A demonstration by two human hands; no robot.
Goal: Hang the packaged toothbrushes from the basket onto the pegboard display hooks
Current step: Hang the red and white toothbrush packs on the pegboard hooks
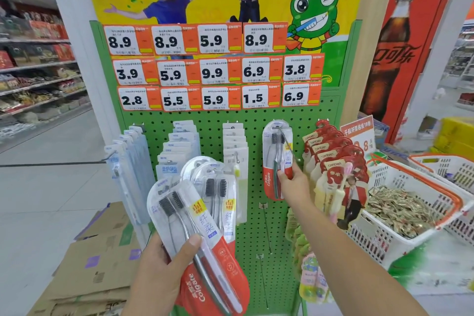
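Nearest the camera, low in the view, the left hand [164, 272] gripped a small fan of packaged toothbrushes [205, 215], fingers curled behind the blister cards and the thumb pressed across the front of the top one; at least two packs showed, and how many more lay beneath could not be told. Just beyond, the right hand [292, 179] reached forward and pinched the lower edge of a single toothbrush pack [278, 159], fingertips closed on its red card, the pack hanging upright against the green pegboard [256, 213]. Its top sat at a display hook [288, 146] whose wire ran out toward the hand, so the step in hand looked like seating this pack on the peg; whether the hang hole was fully threaded could not be made out. The next move would likely call for sliding the card back along the wire, letting go, then taking another pack from the left hand's stock. Either side, filled hooks carried other brushes, among them red-carded packs [331, 159] just to the right. Farther right stood a white basket [420, 177] with an orange rim, holding small sachets and no visible toothbrushes. Above the hooks ran rows of price tags [213, 69].
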